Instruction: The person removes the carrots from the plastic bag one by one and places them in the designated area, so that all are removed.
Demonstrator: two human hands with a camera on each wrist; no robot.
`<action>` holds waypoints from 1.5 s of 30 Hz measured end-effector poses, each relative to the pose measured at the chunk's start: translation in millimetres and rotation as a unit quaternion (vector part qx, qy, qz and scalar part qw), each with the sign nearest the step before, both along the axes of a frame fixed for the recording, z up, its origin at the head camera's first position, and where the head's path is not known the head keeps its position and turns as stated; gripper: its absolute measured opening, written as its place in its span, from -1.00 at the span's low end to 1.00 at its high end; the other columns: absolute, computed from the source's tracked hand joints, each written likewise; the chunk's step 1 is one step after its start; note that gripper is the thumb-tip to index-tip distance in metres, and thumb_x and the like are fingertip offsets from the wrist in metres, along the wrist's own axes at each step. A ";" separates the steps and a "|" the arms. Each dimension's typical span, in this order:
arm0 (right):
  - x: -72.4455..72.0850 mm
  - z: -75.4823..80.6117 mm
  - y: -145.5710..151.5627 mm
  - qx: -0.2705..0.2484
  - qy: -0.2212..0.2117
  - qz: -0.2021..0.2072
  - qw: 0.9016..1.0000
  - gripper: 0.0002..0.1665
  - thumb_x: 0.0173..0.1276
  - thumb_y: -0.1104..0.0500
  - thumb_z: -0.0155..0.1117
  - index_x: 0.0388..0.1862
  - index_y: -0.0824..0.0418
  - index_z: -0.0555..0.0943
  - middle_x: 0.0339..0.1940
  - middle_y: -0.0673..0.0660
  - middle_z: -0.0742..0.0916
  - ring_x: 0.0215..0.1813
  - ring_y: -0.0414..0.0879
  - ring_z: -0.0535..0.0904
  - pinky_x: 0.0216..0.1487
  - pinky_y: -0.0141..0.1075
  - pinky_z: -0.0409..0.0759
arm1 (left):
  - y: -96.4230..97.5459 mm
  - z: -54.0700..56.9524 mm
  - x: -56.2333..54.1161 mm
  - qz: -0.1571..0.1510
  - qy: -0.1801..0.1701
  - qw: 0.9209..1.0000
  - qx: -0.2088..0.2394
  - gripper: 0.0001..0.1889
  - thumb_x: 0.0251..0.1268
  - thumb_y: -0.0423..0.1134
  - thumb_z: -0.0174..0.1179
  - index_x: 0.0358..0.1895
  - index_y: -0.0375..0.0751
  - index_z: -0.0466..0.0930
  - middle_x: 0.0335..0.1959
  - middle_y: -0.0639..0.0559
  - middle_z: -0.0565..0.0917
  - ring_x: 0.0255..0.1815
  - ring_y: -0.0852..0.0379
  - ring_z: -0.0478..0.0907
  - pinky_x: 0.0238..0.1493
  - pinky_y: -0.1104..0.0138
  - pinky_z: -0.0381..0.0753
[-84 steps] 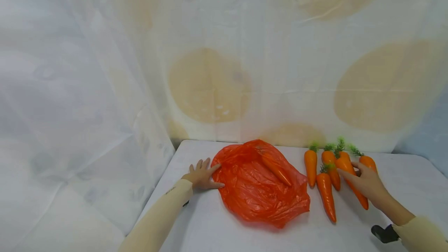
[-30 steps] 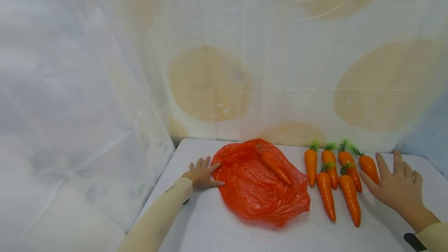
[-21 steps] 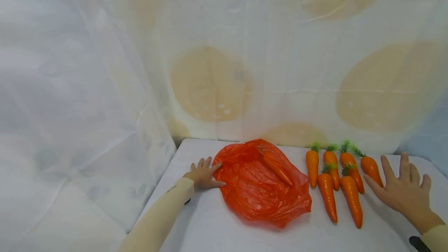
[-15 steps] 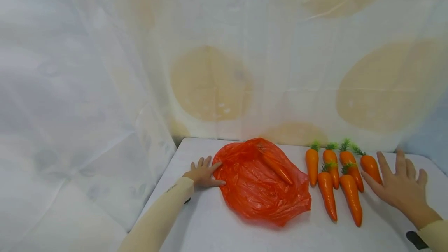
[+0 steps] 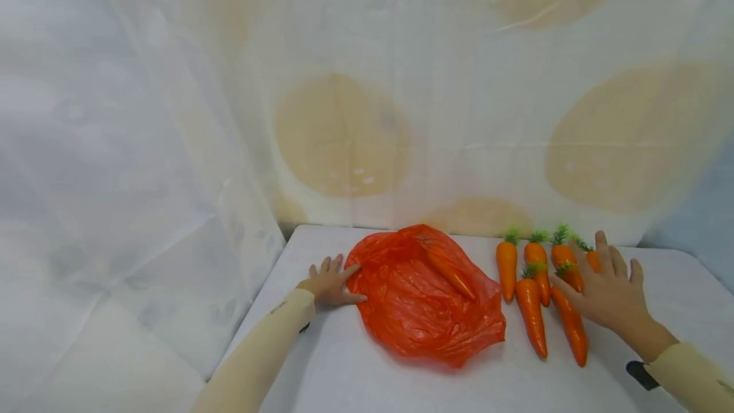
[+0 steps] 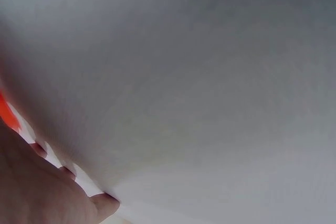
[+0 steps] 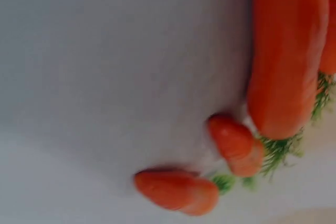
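My left hand (image 5: 328, 285) lies spread at the left edge of a crumpled red plastic bag (image 5: 401, 324), thumb and index finger touching it. Its fingers also show low in the left wrist view, beside a sliver of red. One carrot (image 5: 453, 275) is on or inside the bag; I cannot tell which. To the right lie several orange carrots with green tops, among them a front one (image 5: 531, 317). Over the right-hand carrots my right hand (image 5: 610, 292) is spread with nothing in its grip, partly covering a front carrot (image 5: 573, 333) and a back one. The right wrist view shows a large carrot (image 7: 289, 51) close up.
The white table (image 5: 436, 394) ends at a back edge against a pale curtain (image 5: 482, 113) with tan circles. Another curtain (image 5: 115, 209) hangs along the left side. A carrot (image 5: 507, 271) lies close to the bag's right side.
Earlier my right hand gripped a carrot, which now lies in the front row, released. The hand swung out right with spread fingers, then came back left over the carrots. My left hand stayed put.
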State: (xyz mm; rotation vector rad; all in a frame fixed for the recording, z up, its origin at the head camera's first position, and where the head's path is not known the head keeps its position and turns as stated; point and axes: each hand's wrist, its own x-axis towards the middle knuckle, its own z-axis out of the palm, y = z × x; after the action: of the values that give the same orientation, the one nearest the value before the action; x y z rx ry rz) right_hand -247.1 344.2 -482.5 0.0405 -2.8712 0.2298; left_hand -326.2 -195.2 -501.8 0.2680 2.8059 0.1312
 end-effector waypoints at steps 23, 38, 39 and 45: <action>-22.0 8.4 -95.3 0.033 0.033 0.140 0.989 0.05 0.33 -0.44 0.08 0.60 0.09 0.10 0.63 0.39 -0.09 0.53 0.44 -0.04 0.39 0.49 -0.24 | 0.9 3.0 -1.0 0.004 0.000 1.000 0.009 -0.01 -0.03 0.57 0.13 0.54 0.45 0.04 0.65 -0.06 -0.09 0.61 -0.28 -0.16 0.48 -0.34 -0.14; -30.2 2.6 -143.8 0.038 0.057 0.210 0.975 0.00 0.32 -0.46 0.08 0.58 0.02 0.19 0.66 0.25 -0.07 0.55 0.37 0.06 0.41 0.44 -0.14 | -2.7 -5.7 -0.9 0.007 0.001 1.000 0.020 0.00 -0.06 0.58 0.15 0.53 0.46 0.07 0.64 -0.06 -0.06 0.61 -0.29 -0.15 0.47 -0.36 -0.13; -30.5 3.8 -146.8 0.038 0.053 0.213 0.975 0.00 0.32 -0.46 0.08 0.58 0.02 0.18 0.66 0.24 -0.08 0.56 0.36 0.05 0.43 0.43 -0.16 | -2.6 -5.5 -0.8 0.008 0.001 1.000 0.019 -0.01 -0.06 0.58 0.15 0.53 0.46 0.07 0.64 -0.06 -0.06 0.61 -0.29 -0.15 0.47 -0.36 -0.13; -32.4 5.4 -164.0 0.038 0.045 0.234 0.970 0.04 0.30 -0.43 0.14 0.59 0.08 0.15 0.65 0.28 -0.03 0.56 0.36 0.05 0.47 0.39 -0.12 | -0.5 -1.5 1.4 0.003 0.003 1.000 0.017 -0.02 -0.03 0.56 0.15 0.54 0.42 0.08 0.64 -0.08 -0.05 0.60 -0.29 -0.13 0.47 -0.36 -0.12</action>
State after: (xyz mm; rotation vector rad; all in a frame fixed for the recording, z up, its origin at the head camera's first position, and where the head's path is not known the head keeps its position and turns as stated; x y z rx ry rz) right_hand -279.5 180.2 -477.1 0.7284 -2.7347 0.1974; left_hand -324.8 -195.7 -503.3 0.2680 2.8129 0.1792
